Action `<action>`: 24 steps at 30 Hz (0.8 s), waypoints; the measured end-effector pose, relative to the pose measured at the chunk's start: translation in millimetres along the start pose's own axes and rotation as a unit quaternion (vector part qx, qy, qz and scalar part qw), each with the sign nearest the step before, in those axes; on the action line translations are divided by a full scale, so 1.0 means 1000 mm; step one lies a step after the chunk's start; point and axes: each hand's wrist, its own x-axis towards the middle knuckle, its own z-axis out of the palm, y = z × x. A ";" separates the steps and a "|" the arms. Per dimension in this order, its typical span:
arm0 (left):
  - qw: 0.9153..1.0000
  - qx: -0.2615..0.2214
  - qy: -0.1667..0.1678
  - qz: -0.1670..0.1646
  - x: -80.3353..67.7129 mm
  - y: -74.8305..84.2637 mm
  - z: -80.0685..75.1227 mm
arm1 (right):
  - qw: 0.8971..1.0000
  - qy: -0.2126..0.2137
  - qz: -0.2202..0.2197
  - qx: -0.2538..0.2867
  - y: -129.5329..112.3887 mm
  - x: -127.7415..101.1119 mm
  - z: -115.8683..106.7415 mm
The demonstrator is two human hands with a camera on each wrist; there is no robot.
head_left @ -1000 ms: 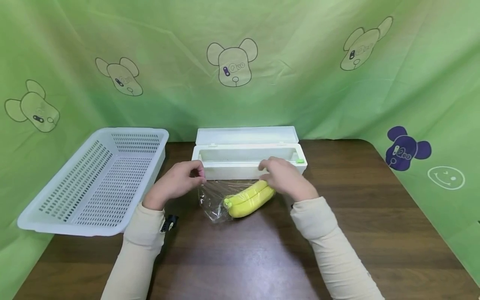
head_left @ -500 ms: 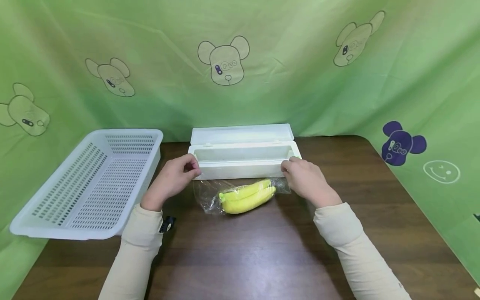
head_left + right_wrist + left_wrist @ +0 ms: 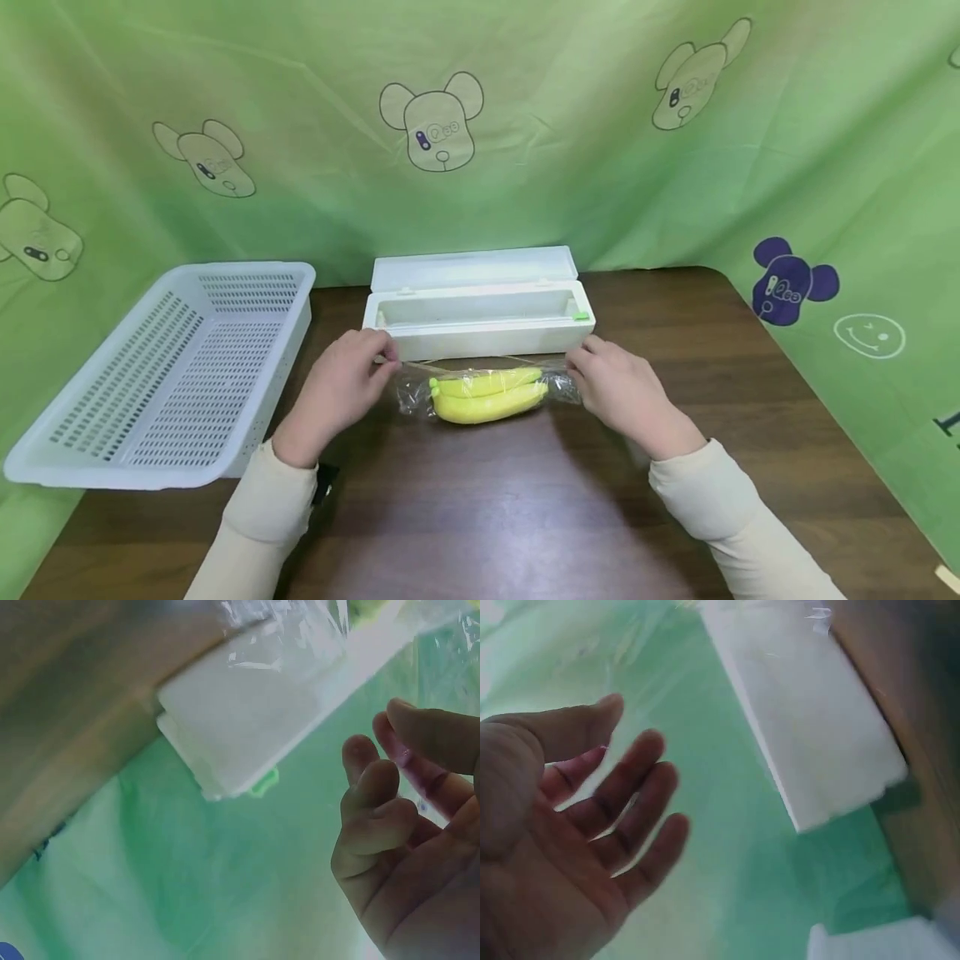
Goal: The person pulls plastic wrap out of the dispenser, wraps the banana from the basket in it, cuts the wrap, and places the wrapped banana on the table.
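Note:
Two yellow bananas, joined side by side, lie on the table under clear cling film. My left hand pinches the film's left edge between thumb and index finger, the other fingers loosely bent in the left wrist view. At the right end, my right hand pinches the film between thumb and forefinger. Its remaining fingers curl in the right wrist view, where shiny film stretches beside the box. Just beyond the bananas stands a long white cling film box, its lid raised and a green slider at its right end.
A white perforated plastic basket stands at the left of the dark wooden table. Behind the table hangs a green curtain with printed bear heads. A dark strap shows by my left cuff.
My right hand has moved from the bananas' right end out to the right and now holds the film there. Both hands have come lower and nearer, and the bananas lie straighter across.

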 end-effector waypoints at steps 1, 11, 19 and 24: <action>0.999 0.022 0.008 0.031 -0.006 0.001 0.003 | 1.000 0.001 -0.007 -0.005 -0.001 -0.003 0.003; 0.941 0.146 0.061 0.299 -0.040 -0.009 0.028 | 0.998 -0.050 0.002 -0.039 -0.001 -0.020 0.031; 0.929 0.211 0.033 0.304 -0.041 -0.011 0.041 | 0.995 -0.073 0.019 -0.062 -0.006 -0.013 0.042; 0.942 0.225 0.016 0.248 -0.042 -0.008 0.044 | 0.993 -0.113 0.020 -0.030 -0.005 -0.010 0.035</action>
